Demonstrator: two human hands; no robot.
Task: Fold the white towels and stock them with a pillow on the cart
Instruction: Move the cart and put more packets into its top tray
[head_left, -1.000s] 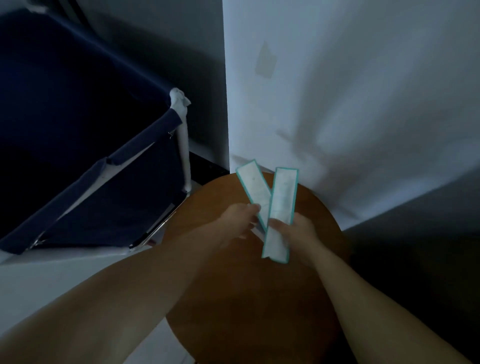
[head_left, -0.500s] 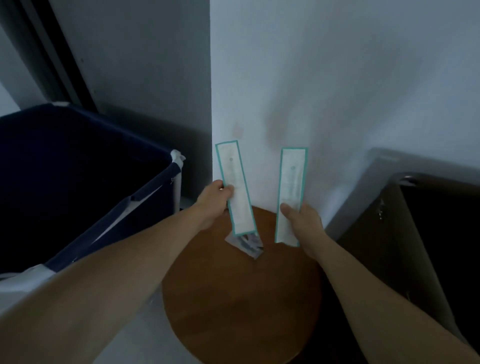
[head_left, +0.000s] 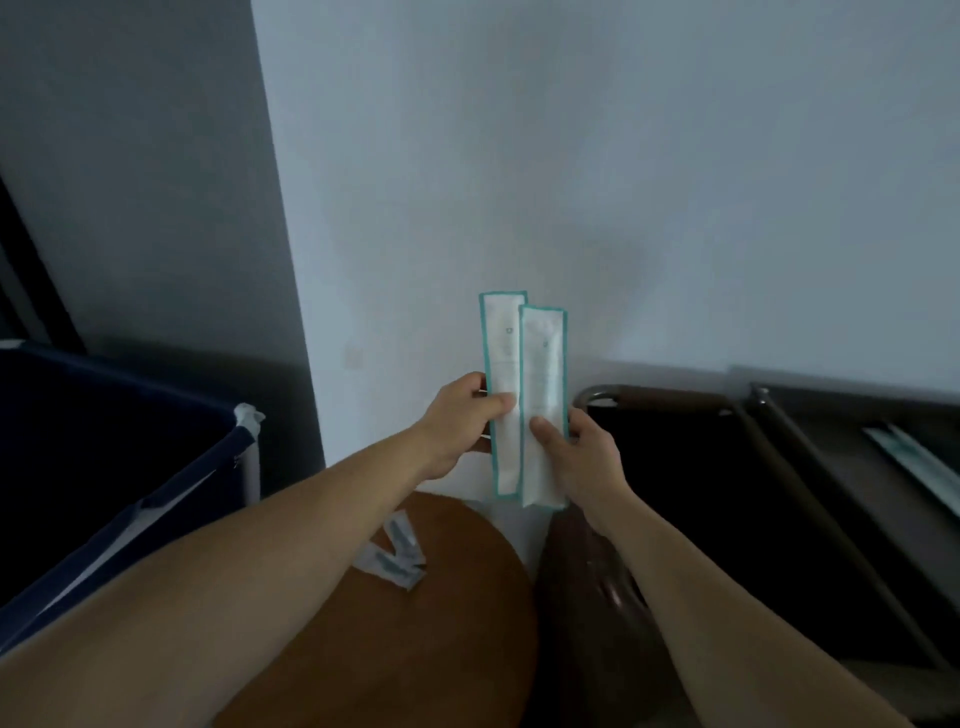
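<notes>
My left hand (head_left: 460, 423) pinches a long white packet with a teal border (head_left: 501, 364), held upright before the wall. A second, matching packet (head_left: 543, 374) stands right beside it, overlapping its edge, gripped by my right hand (head_left: 579, 449). To the right is the dark cart (head_left: 737, 402) with a metal frame; another teal-edged packet (head_left: 919, 462) lies on it. No towel or pillow is in view.
A round brown wooden table (head_left: 441, 639) sits below my hands with two small wrapped packets (head_left: 395, 553) on it. A navy fabric laundry hamper (head_left: 130, 467) stands at the left. A white wall (head_left: 623, 182) rises straight ahead.
My hands came together and rose, so the two packets now stand side by side and overlap instead of apart. The view swung right, showing more of the cart.
</notes>
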